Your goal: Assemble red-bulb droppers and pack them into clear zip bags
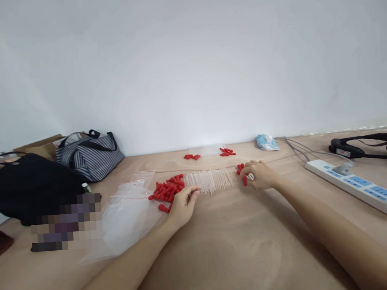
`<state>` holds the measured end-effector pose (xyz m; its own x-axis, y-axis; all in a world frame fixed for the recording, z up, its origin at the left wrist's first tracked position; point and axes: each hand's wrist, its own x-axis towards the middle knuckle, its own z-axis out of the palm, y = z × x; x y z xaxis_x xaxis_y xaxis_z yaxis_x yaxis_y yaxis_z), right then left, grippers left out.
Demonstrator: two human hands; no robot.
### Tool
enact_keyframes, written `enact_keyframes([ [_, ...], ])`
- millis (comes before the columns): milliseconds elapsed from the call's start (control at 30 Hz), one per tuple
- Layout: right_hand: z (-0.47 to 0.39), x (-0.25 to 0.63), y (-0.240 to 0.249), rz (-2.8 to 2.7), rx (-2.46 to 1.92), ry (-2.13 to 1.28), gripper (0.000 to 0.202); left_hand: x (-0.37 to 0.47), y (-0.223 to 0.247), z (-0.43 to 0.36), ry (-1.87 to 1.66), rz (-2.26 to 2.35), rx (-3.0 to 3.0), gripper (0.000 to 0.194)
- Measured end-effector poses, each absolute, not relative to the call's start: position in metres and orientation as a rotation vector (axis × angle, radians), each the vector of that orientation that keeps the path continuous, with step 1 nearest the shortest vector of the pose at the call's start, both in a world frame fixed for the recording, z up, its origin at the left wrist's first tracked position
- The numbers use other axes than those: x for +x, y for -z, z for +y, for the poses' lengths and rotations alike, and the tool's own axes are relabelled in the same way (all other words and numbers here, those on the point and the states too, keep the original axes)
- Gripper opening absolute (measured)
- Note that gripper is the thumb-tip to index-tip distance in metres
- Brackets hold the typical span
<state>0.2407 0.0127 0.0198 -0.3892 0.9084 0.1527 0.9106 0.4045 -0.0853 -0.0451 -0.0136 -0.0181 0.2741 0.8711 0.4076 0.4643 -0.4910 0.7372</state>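
My left hand (183,206) is closed, thumb near the bent fingers, at the left end of a row of thin clear tubes (212,182). Whatever is between its fingertips, if anything, is too small to make out. Beside it lies a heap of red rubber bulbs (167,189), one of them partly hidden by the hand. Right of the tubes, my right hand (259,175) bends over a small group of red bulbs (240,167). Its fingertips are closed on one red rubber bulb (245,181), low over the table.
Clear zip bags (126,220) lie to the left. By the wall are more tubes (209,151) between two red bulb groups, and a blue face mask (266,142). A power strip (355,184) and black headset (349,148) are right; a striped bag (90,156) and black bag (27,187) left.
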Motion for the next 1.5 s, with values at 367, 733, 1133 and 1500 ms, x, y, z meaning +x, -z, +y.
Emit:
enact_keyframes([
  [367,0.013,0.229,-0.016,-2.685,-1.620,0.270,0.022,-0.041,0.010,-0.024,-1.035,1.067,2.429,0.020],
  [733,0.023,0.241,0.001,-2.687,-1.341,0.419,0.014,-0.041,0.008,-0.028,-0.939,1.075,2.455,0.020],
  [1133,-0.007,0.179,0.018,-2.107,-0.985,-0.245,0.018,-0.041,0.007,-0.028,-0.936,1.067,2.444,0.019],
  [1500,-0.024,0.163,0.030,-2.171,-0.858,-0.349,0.017,-0.042,0.010,-0.026,-0.992,1.043,2.450,0.017],
])
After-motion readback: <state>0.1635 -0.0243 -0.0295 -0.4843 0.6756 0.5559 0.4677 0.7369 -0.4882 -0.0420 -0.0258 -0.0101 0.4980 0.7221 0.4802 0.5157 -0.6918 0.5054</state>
